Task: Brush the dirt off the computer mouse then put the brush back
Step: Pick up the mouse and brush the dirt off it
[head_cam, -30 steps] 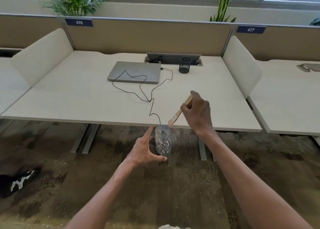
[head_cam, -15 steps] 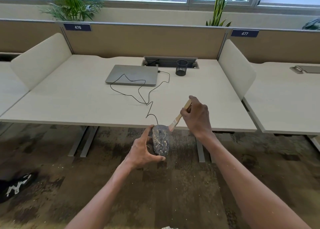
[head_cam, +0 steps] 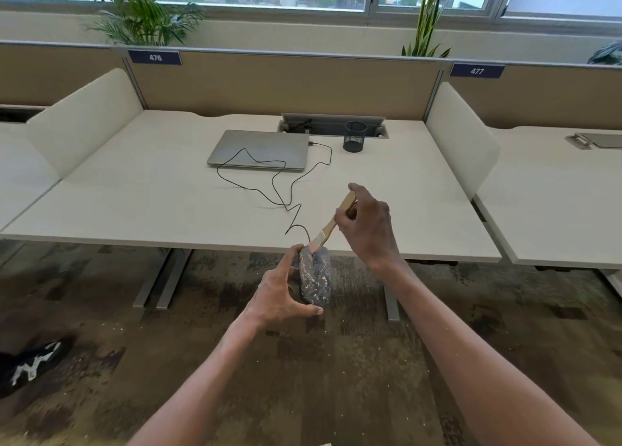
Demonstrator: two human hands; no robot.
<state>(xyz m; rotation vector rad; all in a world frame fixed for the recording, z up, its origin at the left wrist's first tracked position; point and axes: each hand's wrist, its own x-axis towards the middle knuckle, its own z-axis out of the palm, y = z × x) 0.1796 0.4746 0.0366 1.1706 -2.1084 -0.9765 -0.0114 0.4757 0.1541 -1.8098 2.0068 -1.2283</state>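
My left hand (head_cam: 281, 292) grips a dark computer mouse (head_cam: 315, 277) speckled with pale dirt, held in the air just off the desk's front edge, over the carpet. Its black cable (head_cam: 286, 189) runs up across the desk to the laptop. My right hand (head_cam: 368, 225) holds a small wooden-handled brush (head_cam: 331, 225) tilted down to the left. The bristles touch the mouse's far end, near the scroll wheel.
A shut grey laptop (head_cam: 259, 149) lies at the back of the white desk (head_cam: 134, 196), with a black mesh pen cup (head_cam: 355, 135) to its right. Padded dividers stand on both sides. Desk legs stand below the front edge. A black shoe (head_cam: 30, 364) lies on the carpet at left.
The brush tip has come down from beside the mouse onto its far end. My left hand keeps holding the mouse in about the same place.
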